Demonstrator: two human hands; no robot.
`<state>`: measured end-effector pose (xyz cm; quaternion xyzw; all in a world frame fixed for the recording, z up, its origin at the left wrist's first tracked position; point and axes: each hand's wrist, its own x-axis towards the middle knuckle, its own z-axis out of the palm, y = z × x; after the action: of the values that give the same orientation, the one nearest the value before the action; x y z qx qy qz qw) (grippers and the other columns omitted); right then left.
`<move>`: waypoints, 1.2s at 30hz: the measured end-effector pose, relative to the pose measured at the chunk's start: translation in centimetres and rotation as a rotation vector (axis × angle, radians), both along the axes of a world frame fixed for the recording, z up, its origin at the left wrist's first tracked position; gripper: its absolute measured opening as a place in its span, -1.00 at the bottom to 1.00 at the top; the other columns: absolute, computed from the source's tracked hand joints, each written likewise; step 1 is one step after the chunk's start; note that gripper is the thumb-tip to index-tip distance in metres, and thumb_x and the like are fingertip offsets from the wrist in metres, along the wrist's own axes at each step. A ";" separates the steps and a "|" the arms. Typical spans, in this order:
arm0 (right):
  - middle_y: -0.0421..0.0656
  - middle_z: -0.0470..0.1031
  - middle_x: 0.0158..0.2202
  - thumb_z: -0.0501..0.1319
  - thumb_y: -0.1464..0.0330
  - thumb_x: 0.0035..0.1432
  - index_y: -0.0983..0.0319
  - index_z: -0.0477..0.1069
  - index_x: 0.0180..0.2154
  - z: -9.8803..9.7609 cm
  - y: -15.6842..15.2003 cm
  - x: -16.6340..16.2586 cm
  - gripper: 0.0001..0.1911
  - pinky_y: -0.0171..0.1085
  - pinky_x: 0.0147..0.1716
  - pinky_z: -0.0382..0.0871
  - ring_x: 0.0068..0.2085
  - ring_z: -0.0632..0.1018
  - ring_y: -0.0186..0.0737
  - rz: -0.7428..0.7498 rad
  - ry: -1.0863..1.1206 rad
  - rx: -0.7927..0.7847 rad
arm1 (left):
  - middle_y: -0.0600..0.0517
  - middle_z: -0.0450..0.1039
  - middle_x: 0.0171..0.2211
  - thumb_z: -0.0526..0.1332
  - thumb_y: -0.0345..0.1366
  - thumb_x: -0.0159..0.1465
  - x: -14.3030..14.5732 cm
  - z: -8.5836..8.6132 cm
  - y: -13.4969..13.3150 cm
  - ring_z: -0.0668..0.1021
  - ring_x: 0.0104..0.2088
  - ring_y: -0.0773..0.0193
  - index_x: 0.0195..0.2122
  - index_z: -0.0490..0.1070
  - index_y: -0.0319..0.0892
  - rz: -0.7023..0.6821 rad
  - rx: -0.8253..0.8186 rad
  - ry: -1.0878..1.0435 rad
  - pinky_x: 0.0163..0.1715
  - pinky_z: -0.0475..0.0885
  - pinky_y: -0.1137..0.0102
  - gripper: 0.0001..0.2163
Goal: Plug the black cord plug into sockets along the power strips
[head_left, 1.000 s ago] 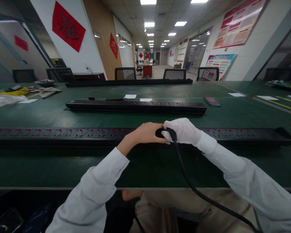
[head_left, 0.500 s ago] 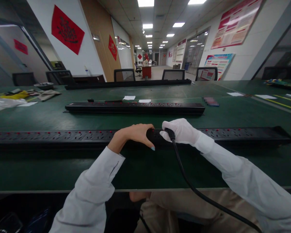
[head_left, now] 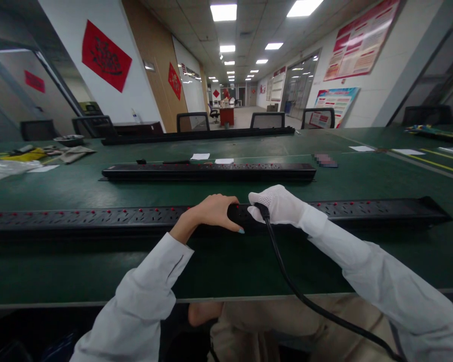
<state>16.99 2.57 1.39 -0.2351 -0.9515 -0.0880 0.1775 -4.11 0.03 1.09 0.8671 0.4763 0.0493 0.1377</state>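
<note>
Green worktop [head_left: 226,266], head view. Bare left hand [head_left: 211,211] curls over a long power strip [head_left: 98,217] near its middle; gloved right hand [head_left: 277,205] closes around a plug [head_left: 239,214] on it. Likely mid-insertion: seating needs a straight, firm push.

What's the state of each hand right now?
Left hand: closed grip over the near power strip.
Right hand, gloved: closed on the plug of the black cable.
</note>
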 end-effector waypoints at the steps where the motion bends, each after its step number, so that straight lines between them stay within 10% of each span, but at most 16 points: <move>1: -0.26 0.29 -0.65 -0.04 0.25 0.09 0.23 0.24 -0.48 0.2 0.0 0.0 -0.77 -0.42 -0.56 0.00 -0.59 0.29 -0.43 0.004 -0.004 -0.013 | 0.02 0.43 -0.24 0.15 0.20 -0.11 0.1 0.0 0.0 0.48 -0.29 0.22 -0.12 0.30 -0.13 0.005 0.002 -0.002 -0.34 0.29 0.44 -0.37; 15: -0.32 0.16 -0.70 -0.02 0.30 0.01 0.22 0.18 -0.56 1.1 1.9 2.2 -0.82 -0.41 -0.61 -0.07 -0.66 0.14 -0.49 0.083 -0.115 -0.096 | -0.02 0.45 -0.27 0.06 0.32 -0.16 3.5 -0.5 0.6 0.49 -0.30 0.12 -0.12 0.30 -0.15 -0.019 0.072 0.009 -0.35 0.32 0.35 -0.28; 28: -0.26 0.35 -0.57 -0.08 0.23 0.16 0.24 0.24 -0.37 0.6 0.8 1.4 -0.75 -0.43 -0.54 0.17 -0.55 0.36 -0.42 -0.008 0.319 -0.444 | -0.04 0.46 -0.24 0.04 0.33 -0.15 3.3 -0.6 0.5 0.50 -0.28 0.08 -0.08 0.27 -0.14 -0.027 0.096 -0.010 -0.29 0.32 0.31 -0.25; 36: -0.28 0.33 -0.59 -0.06 0.22 0.16 0.22 0.26 -0.37 0.6 0.2 0.0 -0.76 -0.43 -0.56 0.07 -0.56 0.32 -0.43 -0.042 0.109 -0.224 | -0.01 0.47 -0.25 0.05 0.31 -0.13 3.1 -0.7 0.5 0.51 -0.28 0.10 -0.12 0.29 -0.13 -0.047 0.110 -0.027 -0.31 0.33 0.33 -0.30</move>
<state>17.01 2.74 2.03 -0.2777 -0.9393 0.0283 0.1997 -1.02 0.55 0.36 0.8836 0.4503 0.0836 0.0973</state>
